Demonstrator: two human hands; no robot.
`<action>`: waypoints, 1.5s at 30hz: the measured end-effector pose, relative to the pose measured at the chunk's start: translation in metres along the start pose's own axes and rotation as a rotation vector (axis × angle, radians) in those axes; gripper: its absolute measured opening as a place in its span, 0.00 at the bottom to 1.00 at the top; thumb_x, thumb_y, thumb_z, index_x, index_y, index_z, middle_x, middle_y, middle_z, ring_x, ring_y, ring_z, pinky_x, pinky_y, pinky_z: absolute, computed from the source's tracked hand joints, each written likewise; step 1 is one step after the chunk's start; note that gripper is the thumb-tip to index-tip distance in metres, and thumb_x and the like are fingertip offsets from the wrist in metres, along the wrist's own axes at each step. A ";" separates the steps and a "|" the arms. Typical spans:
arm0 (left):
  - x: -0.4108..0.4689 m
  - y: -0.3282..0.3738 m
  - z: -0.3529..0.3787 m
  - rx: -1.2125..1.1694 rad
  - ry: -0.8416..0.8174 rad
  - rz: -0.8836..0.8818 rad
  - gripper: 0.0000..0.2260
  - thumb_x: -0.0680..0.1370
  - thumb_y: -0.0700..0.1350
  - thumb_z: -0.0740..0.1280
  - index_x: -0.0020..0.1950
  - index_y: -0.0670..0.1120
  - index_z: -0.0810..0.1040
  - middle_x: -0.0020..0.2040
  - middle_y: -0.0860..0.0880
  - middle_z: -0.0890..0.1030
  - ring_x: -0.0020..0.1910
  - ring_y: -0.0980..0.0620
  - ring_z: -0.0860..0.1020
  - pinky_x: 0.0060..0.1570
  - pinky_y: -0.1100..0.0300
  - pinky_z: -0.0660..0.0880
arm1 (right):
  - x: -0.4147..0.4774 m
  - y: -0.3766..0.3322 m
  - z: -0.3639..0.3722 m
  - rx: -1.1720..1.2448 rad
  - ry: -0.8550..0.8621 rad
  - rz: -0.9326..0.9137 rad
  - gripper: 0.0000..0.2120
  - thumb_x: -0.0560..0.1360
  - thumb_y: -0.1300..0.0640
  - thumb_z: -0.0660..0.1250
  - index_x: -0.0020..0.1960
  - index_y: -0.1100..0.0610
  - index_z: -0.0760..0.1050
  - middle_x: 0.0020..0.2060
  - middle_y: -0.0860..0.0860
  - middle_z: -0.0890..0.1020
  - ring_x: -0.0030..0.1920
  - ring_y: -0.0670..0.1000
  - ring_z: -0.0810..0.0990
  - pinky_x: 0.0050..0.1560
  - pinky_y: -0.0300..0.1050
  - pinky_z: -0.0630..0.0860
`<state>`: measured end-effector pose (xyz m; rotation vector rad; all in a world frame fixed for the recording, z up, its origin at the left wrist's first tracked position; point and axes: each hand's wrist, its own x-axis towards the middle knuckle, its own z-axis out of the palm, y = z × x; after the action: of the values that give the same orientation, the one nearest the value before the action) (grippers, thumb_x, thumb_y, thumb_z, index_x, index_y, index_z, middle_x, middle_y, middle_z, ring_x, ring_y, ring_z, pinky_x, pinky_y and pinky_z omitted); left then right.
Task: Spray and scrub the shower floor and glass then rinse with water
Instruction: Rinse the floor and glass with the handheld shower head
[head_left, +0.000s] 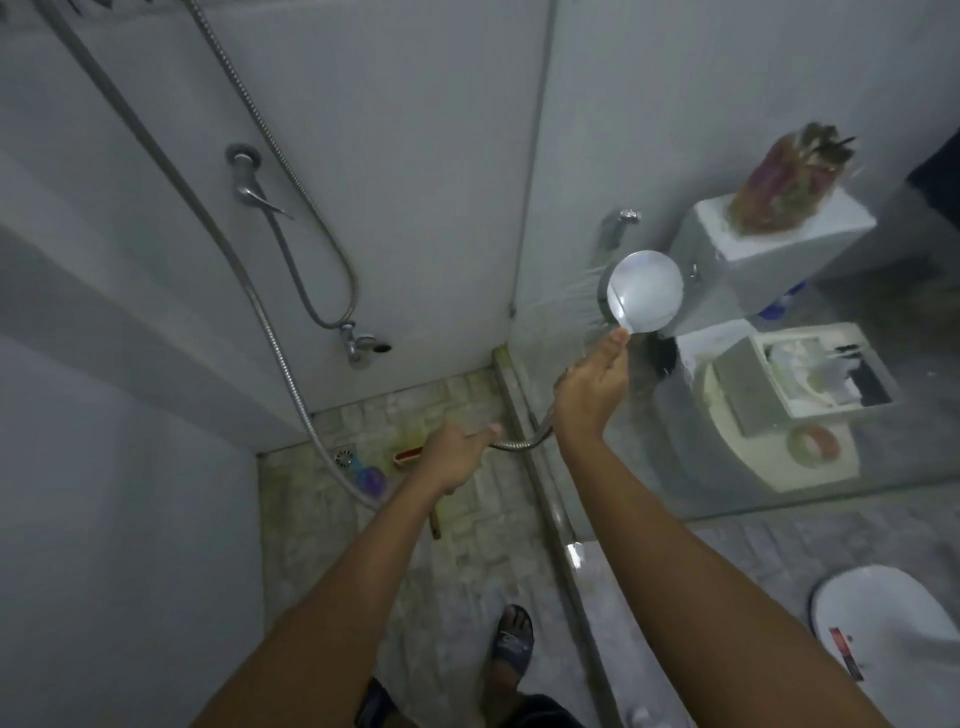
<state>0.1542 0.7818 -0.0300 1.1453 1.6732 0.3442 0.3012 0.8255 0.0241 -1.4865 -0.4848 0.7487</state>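
Two hands: both on the shower set, which I judged to be the rinse step.
Right hand (592, 395): grip closed round the handle of the head (644, 291), held high so the spray met the glass (727, 78).
Left hand (452, 457): grip curled round the hose (519, 444) lower down, probably to manage slack.
Floor (467, 545): tiled, underfoot, with a brush (408, 455) lying near the drain (344, 458).
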 end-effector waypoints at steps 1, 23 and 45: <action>0.001 0.000 0.000 0.001 0.005 -0.006 0.26 0.80 0.55 0.68 0.28 0.48 0.62 0.20 0.54 0.60 0.15 0.56 0.61 0.24 0.62 0.55 | 0.002 0.001 0.001 0.022 -0.006 0.017 0.16 0.82 0.39 0.53 0.43 0.32 0.77 0.27 0.52 0.66 0.28 0.53 0.66 0.31 0.49 0.68; -0.140 -0.197 -0.057 -0.048 0.112 -0.217 0.19 0.80 0.54 0.68 0.37 0.42 0.80 0.34 0.47 0.79 0.36 0.50 0.78 0.36 0.58 0.71 | -0.185 0.080 -0.015 0.062 -0.468 0.600 0.25 0.77 0.34 0.56 0.38 0.56 0.67 0.23 0.54 0.65 0.22 0.51 0.63 0.27 0.41 0.64; -0.336 -0.371 -0.073 -0.219 0.354 -0.485 0.26 0.80 0.60 0.66 0.25 0.51 0.67 0.27 0.53 0.72 0.26 0.57 0.70 0.28 0.61 0.64 | -0.435 0.119 -0.030 -0.196 -1.023 0.637 0.26 0.71 0.34 0.57 0.36 0.58 0.68 0.24 0.55 0.66 0.22 0.52 0.65 0.25 0.43 0.64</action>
<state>-0.0959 0.3435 -0.0597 0.5086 2.0965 0.4214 0.0033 0.4894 -0.0278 -1.3499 -0.8636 2.0425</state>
